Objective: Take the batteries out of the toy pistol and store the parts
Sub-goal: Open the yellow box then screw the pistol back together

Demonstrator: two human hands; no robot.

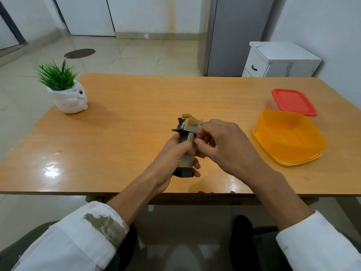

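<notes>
A tan and grey toy pistol (188, 127) is held above the middle of the wooden table (125, 122), its black grip base pointing toward me. My left hand (173, 155) grips the handle from the left. My right hand (224, 142) covers the pistol's right side, its thumb and fingers curled and pinching at a grey panel on the grip. No battery is visible. An open orange container (289, 133) stands on its orange lid (283, 162) at the right.
A clear box with a red lid (293, 101) sits behind the orange container. A white owl-shaped pot with a green plant (68, 96) stands at the table's far left. A white cabinet (277, 59) is beyond the table.
</notes>
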